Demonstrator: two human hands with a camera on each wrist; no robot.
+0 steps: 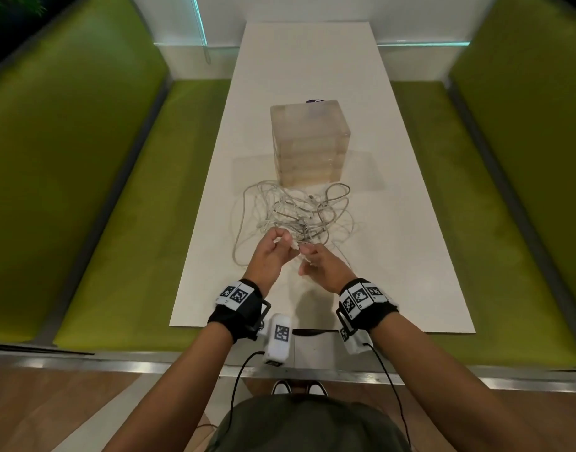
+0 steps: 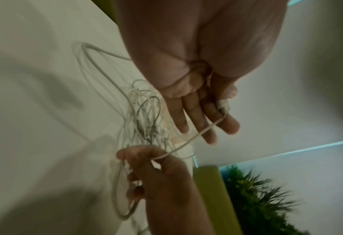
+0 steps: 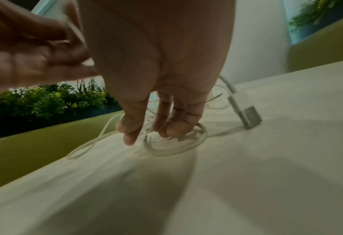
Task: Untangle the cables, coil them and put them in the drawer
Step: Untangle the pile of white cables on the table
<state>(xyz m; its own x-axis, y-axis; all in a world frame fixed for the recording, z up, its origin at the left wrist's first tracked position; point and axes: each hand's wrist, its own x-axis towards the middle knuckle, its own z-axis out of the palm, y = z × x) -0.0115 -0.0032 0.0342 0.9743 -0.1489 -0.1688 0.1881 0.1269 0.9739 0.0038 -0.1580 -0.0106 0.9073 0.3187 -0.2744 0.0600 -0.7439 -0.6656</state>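
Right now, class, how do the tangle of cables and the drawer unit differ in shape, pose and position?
The cables lie low in a loose tangle of thin loops, while the drawer unit stands upright as a straight-edged box. The cables are nearer the person, and the drawer unit stands behind them. The cables look opaque white, but the drawer unit is translucent. Both rest on the white table.

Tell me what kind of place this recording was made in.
Probably a booth in a cafe, canteen or office lounge. Green upholstered benches line both sides of a long white table, leafy plants stand behind the seating, and teal light strips run along the white wall.
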